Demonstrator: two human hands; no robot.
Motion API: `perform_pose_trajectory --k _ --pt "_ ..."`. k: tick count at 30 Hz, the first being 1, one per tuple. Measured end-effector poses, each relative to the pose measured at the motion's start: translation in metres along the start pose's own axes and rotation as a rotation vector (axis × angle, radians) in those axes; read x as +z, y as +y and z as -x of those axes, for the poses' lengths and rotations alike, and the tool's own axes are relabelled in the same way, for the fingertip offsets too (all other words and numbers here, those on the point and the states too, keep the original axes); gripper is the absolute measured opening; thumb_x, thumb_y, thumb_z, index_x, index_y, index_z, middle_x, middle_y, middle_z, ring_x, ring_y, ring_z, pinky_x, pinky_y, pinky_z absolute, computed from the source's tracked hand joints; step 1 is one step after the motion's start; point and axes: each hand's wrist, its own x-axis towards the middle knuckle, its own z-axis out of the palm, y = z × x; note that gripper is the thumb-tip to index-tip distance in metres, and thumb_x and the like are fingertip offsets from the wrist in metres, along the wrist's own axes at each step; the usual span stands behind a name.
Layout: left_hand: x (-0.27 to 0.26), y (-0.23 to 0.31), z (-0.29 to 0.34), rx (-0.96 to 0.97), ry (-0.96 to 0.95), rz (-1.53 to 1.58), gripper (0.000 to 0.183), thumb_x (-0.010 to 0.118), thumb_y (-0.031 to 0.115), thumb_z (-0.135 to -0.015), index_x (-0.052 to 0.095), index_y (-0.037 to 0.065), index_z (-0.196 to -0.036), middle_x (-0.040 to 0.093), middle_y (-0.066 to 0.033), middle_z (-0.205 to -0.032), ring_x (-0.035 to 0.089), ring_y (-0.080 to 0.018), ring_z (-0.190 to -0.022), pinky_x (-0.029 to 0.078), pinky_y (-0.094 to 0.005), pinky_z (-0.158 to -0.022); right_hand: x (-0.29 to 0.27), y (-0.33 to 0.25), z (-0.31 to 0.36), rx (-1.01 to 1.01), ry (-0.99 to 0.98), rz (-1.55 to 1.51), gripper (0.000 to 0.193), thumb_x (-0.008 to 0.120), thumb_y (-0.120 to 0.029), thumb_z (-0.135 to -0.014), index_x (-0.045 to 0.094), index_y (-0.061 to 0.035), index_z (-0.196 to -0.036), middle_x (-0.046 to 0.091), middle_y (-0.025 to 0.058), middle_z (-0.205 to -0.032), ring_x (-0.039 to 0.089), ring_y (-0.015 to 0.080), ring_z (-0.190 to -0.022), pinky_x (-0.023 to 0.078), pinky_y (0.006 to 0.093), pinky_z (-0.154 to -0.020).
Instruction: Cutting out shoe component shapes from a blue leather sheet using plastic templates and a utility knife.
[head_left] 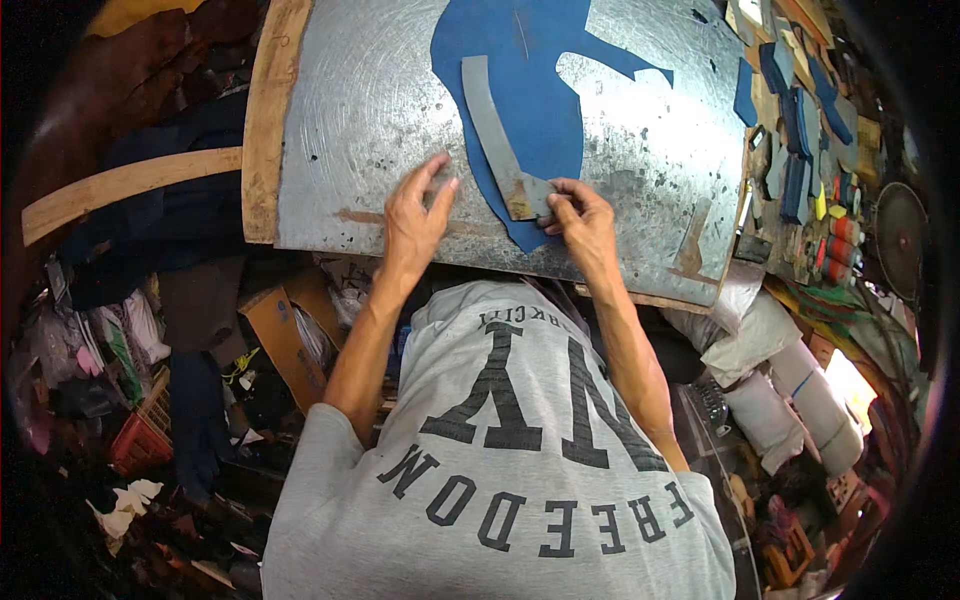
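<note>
A blue sheet of leather or similar material (pixel 545 120), cut to an irregular outline, lies on a scratched metal worktop (pixel 350 120). On top of it rests a long grey curved template (pixel 492 125) with a bent, brown-stained lower end. My right hand (pixel 585 222) pinches the template's lower right corner between thumb and fingers. To the left of the sheet, my left hand (pixel 415 215) hovers over the metal near its front edge. Its fingers are apart and nothing is in them.
A wooden strip (pixel 268 120) borders the worktop's left side, and a curved wooden piece (pixel 130 190) juts out beyond it. Along the right side lie blue cut pieces (pixel 795 130) and red thread spools (pixel 843 245). A cardboard box (pixel 285 345) stands below on the left.
</note>
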Motion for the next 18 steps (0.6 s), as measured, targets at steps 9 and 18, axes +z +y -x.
perform_pose_trajectory --k 9,18 --pt "-0.019 -0.014 -0.106 0.685 -0.116 -0.663 0.069 0.075 0.05 -0.08 0.059 0.012 -0.134 0.044 -0.0125 -0.15 0.029 -0.0393 -0.144 0.029 -0.0536 -0.116 0.013 0.002 -0.001 0.05 0.032 0.243 0.026 0.061 -0.01 -0.091 0.068 0.0018 -0.112 0.07 0.014 -0.083 0.069 0.0183 -0.073 0.053 0.0318 -0.064" --pt "-0.011 -0.028 -0.131 0.762 -0.136 -0.722 0.08 0.073 0.069 -0.07 0.061 0.022 -0.134 0.038 -0.0112 -0.155 0.023 -0.0383 -0.147 0.018 -0.057 -0.119 0.022 -0.012 0.016 -0.177 0.189 0.617 0.027 0.062 -0.012 -0.09 0.066 -0.0027 -0.115 0.069 0.0222 -0.097 0.067 0.0394 -0.086 0.053 0.0439 -0.077"
